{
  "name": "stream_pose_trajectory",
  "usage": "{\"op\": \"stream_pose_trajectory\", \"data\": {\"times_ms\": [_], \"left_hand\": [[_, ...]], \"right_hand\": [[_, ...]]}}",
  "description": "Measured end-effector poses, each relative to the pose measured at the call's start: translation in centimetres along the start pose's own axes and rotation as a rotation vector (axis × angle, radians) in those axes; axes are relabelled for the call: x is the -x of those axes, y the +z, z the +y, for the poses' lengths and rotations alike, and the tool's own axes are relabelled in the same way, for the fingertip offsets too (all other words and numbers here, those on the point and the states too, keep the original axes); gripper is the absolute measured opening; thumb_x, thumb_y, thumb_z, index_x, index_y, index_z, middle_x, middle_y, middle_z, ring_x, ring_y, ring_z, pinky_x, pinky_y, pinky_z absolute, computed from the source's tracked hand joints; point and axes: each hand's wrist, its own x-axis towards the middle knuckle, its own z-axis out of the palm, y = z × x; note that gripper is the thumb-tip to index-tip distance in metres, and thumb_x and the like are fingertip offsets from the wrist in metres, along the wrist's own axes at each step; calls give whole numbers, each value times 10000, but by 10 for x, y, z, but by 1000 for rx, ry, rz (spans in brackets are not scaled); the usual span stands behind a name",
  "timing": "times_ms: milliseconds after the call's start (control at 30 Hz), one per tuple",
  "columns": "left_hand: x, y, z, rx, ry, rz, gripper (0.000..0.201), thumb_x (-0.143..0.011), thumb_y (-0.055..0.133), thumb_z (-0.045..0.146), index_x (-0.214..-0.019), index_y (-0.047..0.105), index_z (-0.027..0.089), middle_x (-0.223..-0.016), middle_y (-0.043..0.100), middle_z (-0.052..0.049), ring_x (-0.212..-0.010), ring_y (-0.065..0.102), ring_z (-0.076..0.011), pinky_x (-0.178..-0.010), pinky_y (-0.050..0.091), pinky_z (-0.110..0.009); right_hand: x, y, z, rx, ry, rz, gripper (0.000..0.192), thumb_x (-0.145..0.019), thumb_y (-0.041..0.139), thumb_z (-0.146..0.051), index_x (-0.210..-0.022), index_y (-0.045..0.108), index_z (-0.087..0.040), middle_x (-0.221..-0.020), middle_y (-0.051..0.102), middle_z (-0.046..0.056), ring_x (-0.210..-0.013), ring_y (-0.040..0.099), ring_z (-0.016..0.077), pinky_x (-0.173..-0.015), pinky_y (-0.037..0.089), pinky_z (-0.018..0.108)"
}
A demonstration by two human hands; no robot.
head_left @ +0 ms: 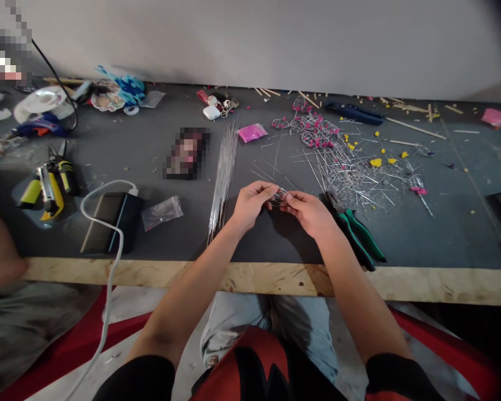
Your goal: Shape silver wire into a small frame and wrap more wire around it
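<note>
at the left, the power bank (pixel 104 225) could be dragged off if its white cable (pixel 108 303), hung over the table edge (pixel 150 270), were snagged. the loose bundle of straight wires (pixel 224 172) could be scattered by the left forearm (pixel 204 267). above the table, a small wire piece (pixel 281 192) is pinched by the left hand (pixel 253 203) and the right hand (pixel 304 210); it could be bent askew by uneven pressure. the green-handled pliers (pixel 354 234) could be nudged by the right forearm (pixel 354 284) into the tangled wire pile (pixel 354 172).
</note>
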Motion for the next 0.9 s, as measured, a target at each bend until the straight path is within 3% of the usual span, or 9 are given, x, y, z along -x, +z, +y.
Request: {"op": "stream_pose_trajectory", "data": {"times_ms": [200, 500, 900], "left_hand": [[1, 0, 2, -23, -39, -32, 159, -725, 683, 295, -731, 658, 139, -692, 664, -39, -590, 590, -107, -464, 441, -198], [3, 3, -2, -4, 27, 34, 174, -721, 684, 325, -774, 680, 158, -770, 675, -31, -646, 603, -106, -513, 496, -205], [2, 1, -3, 75, -6, 39, 195, -688, 714, 324, -776, 683, 152, -760, 659, -33, -626, 569, -95, -487, 485, -201]], "right_hand": [[2, -3, 1, -32, 21, -95, 141, -661, 740, -298, -719, 688, -180, -901, 701, 31, -850, 617, 152, -887, 469, 332], [2, 5, 1, -6, -88, 49, 112, -717, 674, -290, -742, 645, -185, -788, 693, 13, -787, 640, 140, -781, 515, 301], [1, 1, -1, -98, -27, -13, 114, -690, 710, -269, -762, 666, -192, -784, 708, 5, -778, 657, 141, -806, 532, 308]]}}
